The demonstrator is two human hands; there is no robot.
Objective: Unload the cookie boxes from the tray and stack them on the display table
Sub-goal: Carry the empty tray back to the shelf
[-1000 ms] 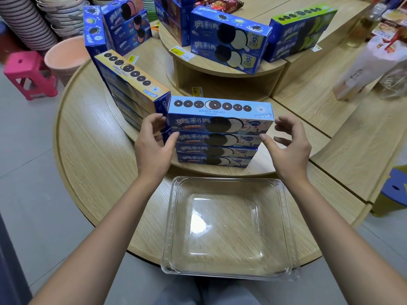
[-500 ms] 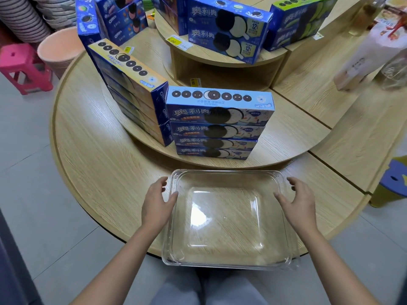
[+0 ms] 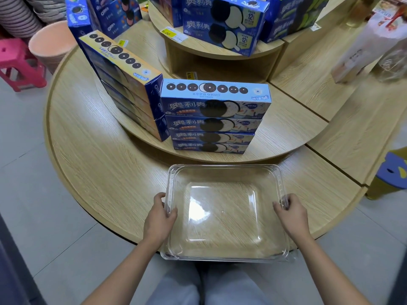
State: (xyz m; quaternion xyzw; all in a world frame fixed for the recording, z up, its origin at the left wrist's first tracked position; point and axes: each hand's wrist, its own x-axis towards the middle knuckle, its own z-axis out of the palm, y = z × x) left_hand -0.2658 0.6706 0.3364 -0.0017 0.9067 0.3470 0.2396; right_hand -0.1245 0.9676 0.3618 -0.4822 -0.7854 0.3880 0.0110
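A clear plastic tray [image 3: 224, 170] lies empty at the near edge of the round wooden display table [image 3: 99, 164], overhanging it slightly. My left hand [image 3: 159, 219] grips the tray's left rim and my right hand [image 3: 291, 214] grips its right rim. Just beyond the tray, a stack of several blue cookie boxes [image 3: 214, 119] stands on the table's raised middle tier. A second stack of blue and orange cookie boxes [image 3: 125, 84] touches it on the left.
More cookie boxes [image 3: 224, 23] fill the top tier and back left. A white bag [image 3: 363, 47] lies on the wooden counter at right. A pink stool [image 3: 19, 64], a peach bucket [image 3: 50, 47] and stacked bowls stand at left; a blue stool [image 3: 392, 172] stands at right.
My hands left the sides of the front cookie-box stack, came back toward me and closed on the left and right rims of the empty tray.
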